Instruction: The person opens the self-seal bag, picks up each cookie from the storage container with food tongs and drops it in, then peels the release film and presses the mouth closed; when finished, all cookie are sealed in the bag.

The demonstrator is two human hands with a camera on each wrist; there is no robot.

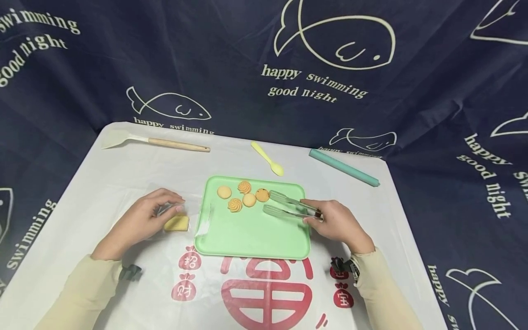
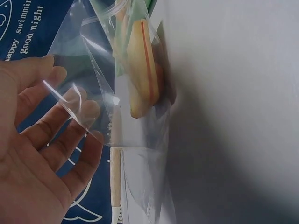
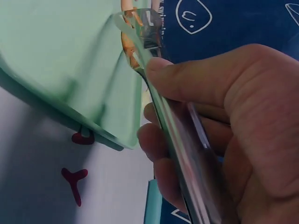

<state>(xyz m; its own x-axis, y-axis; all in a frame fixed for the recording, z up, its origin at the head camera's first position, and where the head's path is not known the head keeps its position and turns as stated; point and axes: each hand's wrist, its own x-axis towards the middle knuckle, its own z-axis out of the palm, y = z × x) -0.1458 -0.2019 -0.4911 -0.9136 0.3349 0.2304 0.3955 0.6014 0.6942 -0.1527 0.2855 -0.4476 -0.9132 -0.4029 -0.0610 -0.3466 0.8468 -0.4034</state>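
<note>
My right hand [image 1: 340, 221] grips metal tongs [image 3: 180, 149], their slotted ends spread apart over the light green tray [image 1: 255, 240]. Several cookies lie toward the tray's far side: two plain round ones, two swirled ones [image 1: 244, 187] and a dark-flecked one [image 1: 262, 195] beside the upper tong tip. Left of the tray, my left hand [image 1: 144, 217] holds a clear plastic bag [image 2: 140, 163] at its edge, fingers curled against the film. Inside the bag is a yellow rectangular biscuit [image 1: 176, 223]; the left wrist view shows a red filling line along its side.
Along the table's far edge lie a spatula [image 1: 169, 144] with a wooden handle, a yellow spoon [image 1: 268, 159] and a teal stick [image 1: 344, 167]. Red printing marks the white tablecloth [image 1: 156, 293] in front of the tray. A dark blue curtain [image 1: 231, 55] hangs behind.
</note>
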